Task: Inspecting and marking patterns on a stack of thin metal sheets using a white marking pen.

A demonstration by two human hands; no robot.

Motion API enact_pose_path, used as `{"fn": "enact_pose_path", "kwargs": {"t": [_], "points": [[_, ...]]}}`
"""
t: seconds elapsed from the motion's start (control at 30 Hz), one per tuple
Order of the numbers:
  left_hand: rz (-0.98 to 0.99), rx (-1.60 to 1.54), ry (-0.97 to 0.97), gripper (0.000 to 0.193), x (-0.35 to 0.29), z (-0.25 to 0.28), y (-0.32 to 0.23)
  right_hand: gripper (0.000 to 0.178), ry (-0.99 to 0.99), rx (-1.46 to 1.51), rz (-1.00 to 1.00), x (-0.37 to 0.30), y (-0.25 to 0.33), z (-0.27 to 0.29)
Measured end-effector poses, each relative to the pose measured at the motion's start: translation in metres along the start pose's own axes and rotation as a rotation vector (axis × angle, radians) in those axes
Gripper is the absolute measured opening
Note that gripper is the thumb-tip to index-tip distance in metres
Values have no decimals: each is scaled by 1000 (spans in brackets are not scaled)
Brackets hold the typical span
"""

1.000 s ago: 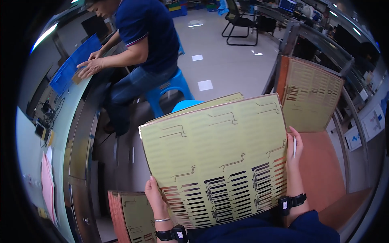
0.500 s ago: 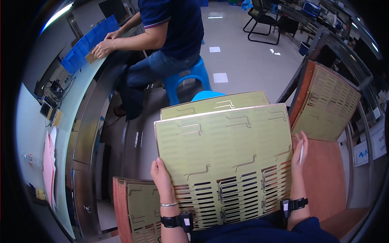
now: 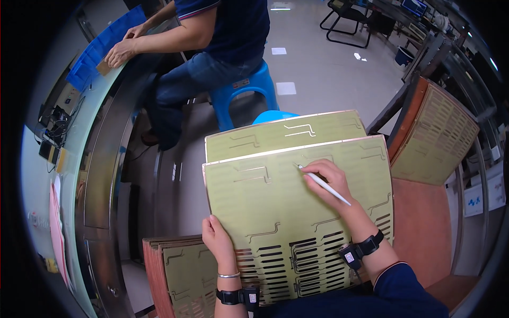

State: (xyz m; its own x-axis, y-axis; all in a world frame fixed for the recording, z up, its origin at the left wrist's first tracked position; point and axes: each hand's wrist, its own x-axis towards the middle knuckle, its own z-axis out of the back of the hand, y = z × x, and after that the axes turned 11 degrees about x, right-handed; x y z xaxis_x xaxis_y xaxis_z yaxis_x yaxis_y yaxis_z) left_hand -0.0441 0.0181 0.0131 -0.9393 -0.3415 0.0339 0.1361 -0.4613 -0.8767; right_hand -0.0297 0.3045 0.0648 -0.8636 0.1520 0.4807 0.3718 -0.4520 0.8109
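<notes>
A large yellow-green circuit board panel (image 3: 249, 204) with slots, thin angled traces and a copper-coloured edge is tilted up in front of me. At its left edge, my left hand (image 3: 216, 241) grips the panel, the fingers mostly hidden behind it. Over the upper middle, my right hand (image 3: 336, 177) pinches a slim white pen-shaped tool (image 3: 335, 193). The tool's thin tip is at the panel's surface, near a trace that the hand partly covers; whether it touches I cannot tell. Just behind stands a second panel (image 3: 270, 140), its upper strip showing.
Panel stacks stand at lower left (image 3: 185, 273) and on a reddish-brown board (image 3: 424, 222) at right. Beyond the panels are blue stools (image 3: 246, 90). A co-worker (image 3: 233, 32) sits at the glass-topped bench (image 3: 87, 159), hands by blue bins (image 3: 87, 66).
My right hand has left the panel's right edge and moved left over its upper middle with the white tool. My left hand keeps its grip. The view has shifted slightly.
</notes>
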Motion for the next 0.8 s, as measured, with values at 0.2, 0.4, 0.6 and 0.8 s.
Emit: {"fn": "enact_pose_path", "kwargs": {"t": [0.2,0.4,0.6,0.8], "points": [[49,-6,21,38,-1,-1,-6,18,13,-64,79,0,-11,-8],[51,-40,36,36,1,-5,1,21,9,-75,85,1,-16,-8],[85,-68,41,33,0,-6,0,20,5,-81,77,2,-18,-9],[95,-90,40,32,1,-6,0,20,-15,-126,99,3,-21,-13]]}}
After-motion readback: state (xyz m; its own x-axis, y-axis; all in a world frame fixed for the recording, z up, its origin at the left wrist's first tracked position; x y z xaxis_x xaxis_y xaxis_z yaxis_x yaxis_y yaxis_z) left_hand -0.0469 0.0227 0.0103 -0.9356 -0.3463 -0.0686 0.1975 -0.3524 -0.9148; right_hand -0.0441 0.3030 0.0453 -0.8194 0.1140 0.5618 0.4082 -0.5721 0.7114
